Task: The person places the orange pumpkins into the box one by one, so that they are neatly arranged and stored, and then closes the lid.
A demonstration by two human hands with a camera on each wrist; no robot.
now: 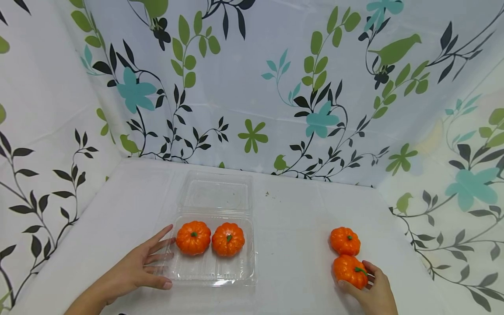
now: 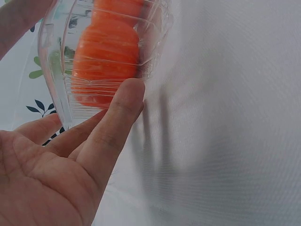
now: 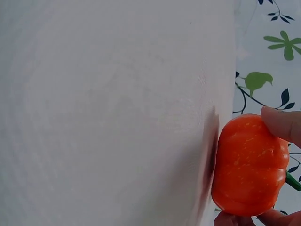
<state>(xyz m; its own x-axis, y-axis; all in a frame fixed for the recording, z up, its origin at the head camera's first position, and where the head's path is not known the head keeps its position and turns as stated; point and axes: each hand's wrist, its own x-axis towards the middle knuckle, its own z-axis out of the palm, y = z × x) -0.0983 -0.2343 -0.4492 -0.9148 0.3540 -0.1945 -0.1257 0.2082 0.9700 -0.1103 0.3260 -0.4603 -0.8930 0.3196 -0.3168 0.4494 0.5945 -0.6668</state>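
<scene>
A clear plastic clamshell container (image 1: pixel 236 273) lies with its lid laid back, and two small orange pumpkins (image 1: pixel 193 237) sit side by side in its base. My left hand (image 1: pixel 135 269) is spread at the container's left side; in the left wrist view its fingertips (image 2: pixel 130 89) come right up to the ribbed plastic wall. Off to the right, my right hand (image 1: pixel 376 291) holds another small pumpkin (image 1: pixel 348 270) between thumb and fingers, its green stem tipped to the right. Right behind it on the table is one more pumpkin (image 1: pixel 344 241), overlapped by it in the head view.
White cloth covers the table (image 1: pixel 291 245), with bare cloth between the container and the right-hand pumpkins. A patterned curtain (image 1: pixel 252 109) with leaves, flowers and birds hangs behind and along both sides. The open lid (image 1: pixel 218 192) extends toward the back.
</scene>
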